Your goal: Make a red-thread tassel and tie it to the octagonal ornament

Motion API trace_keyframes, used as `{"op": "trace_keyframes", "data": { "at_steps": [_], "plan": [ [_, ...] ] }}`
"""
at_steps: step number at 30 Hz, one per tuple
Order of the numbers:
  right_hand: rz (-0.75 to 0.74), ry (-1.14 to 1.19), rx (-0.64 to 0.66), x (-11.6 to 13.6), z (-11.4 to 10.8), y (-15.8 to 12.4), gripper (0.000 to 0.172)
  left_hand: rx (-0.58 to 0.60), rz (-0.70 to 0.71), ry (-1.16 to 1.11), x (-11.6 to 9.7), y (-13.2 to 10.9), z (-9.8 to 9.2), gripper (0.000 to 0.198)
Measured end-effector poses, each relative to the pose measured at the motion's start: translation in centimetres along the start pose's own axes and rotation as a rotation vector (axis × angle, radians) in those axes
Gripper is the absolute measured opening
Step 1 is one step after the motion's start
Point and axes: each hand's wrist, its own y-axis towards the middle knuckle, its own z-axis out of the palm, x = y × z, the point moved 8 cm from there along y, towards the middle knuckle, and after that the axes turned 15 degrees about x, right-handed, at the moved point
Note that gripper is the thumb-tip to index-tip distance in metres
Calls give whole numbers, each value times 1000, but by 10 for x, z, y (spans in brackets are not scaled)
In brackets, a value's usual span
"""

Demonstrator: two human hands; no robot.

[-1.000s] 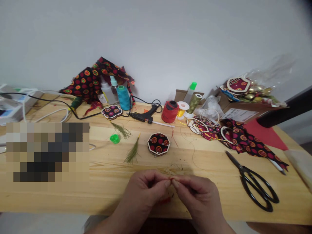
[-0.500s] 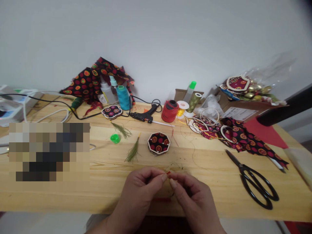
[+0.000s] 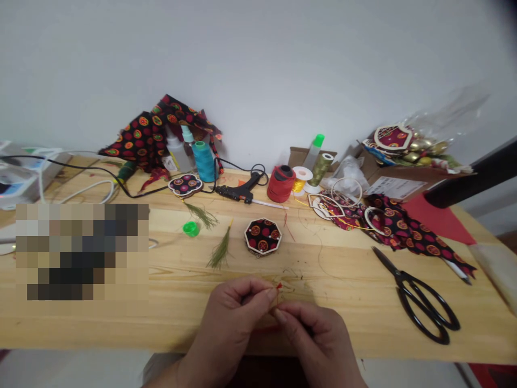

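Observation:
Just above the table's front edge, my left hand (image 3: pixel 236 320) pinches a small red tuft of thread (image 3: pixel 279 286) between thumb and index finger. Slightly lower and touching or nearly touching it, my right hand (image 3: pixel 319 337) is closed in a pinch on what looks like a thin strand running down from the tuft. Fingers hide most of the strand. Beyond both hands lies an octagonal ornament (image 3: pixel 263 237) with patterned dark fabric and a pale frame. A green thread tassel (image 3: pixel 221 250) rests left of it.
Black scissors (image 3: pixel 416 296) lie at right. A glue gun (image 3: pixel 240 189), red thread spool (image 3: pixel 281 184) and teal thread cone (image 3: pixel 205 163) stand or lie toward the wall. A green cap (image 3: pixel 190 229) sits left of centre. Patterned fabric (image 3: pixel 420 231) spreads at right.
My right hand has moved down and slightly left, away from the red tuft, which now shows more above my left fingertips. My left hand stays almost in place.

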Motion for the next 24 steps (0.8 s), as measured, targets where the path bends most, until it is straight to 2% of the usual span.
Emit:
{"op": "trace_keyframes", "data": {
  "at_steps": [16, 20, 24],
  "plan": [
    [-138, -205, 91, 14, 7, 2, 31, 12, -20, -29, 6, 1, -1, 16],
    [-333, -566, -46, 40, -3, -5, 25, 7, -14, 10, 4, 2, -3, 17],
    [-487, -994, -97, 67, 1, -9, 32, -2, -44, 12, 4, 3, -3, 19]
  ]
}}
